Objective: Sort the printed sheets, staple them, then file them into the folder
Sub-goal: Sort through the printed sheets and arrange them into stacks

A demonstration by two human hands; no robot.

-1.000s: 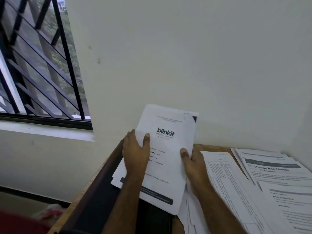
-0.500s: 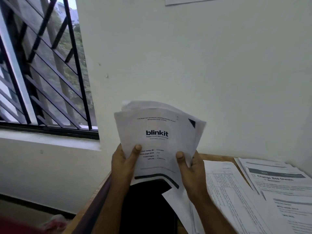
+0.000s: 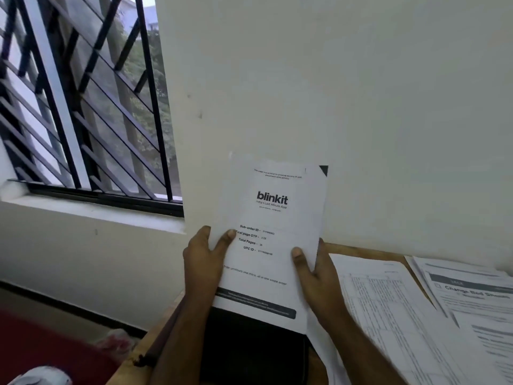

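I hold a stack of white printed sheets [image 3: 273, 218] upright above the desk; its top page reads "blinkit" and has a dark bar along the bottom. My left hand [image 3: 204, 257] grips the stack's left edge with the thumb on the front. My right hand [image 3: 315, 276] grips the right edge, thumb also on the front. The stack's lower edge stands on a black folder [image 3: 252, 354] lying on the wooden desk [image 3: 358, 250]. No stapler is in view.
More printed sheets lie on the desk to the right: a table-printed page [image 3: 388, 309] and a pile headed "Change Bed Sheets" [image 3: 472, 295]. A white wall rises right behind the desk. A barred window [image 3: 83, 107] is at the left.
The stack went from lying tilted on the folder to being lifted and fanned, and now stands upright and squared between both hands.
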